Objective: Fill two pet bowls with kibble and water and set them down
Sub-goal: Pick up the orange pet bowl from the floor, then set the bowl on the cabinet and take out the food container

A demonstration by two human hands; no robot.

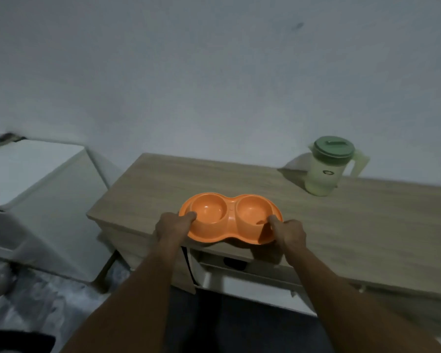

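Note:
An orange double pet bowl [231, 212], two round wells joined in one tray, is at the front edge of a wooden cabinet top [341, 225], part of it overhanging the edge. Both wells look empty. My left hand [172, 226] grips its left rim, thumb on top. My right hand [289, 231] grips its right rim the same way. A pale green pitcher [327, 171] with a darker green lid stands upright at the back right of the cabinet top, near the wall.
A white box-like unit [33, 174] stands to the left of the cabinet, with a gap between them. Below the bowl, a white drawer [245, 276] in the cabinet front is partly open. A plain wall rises behind the cabinet.

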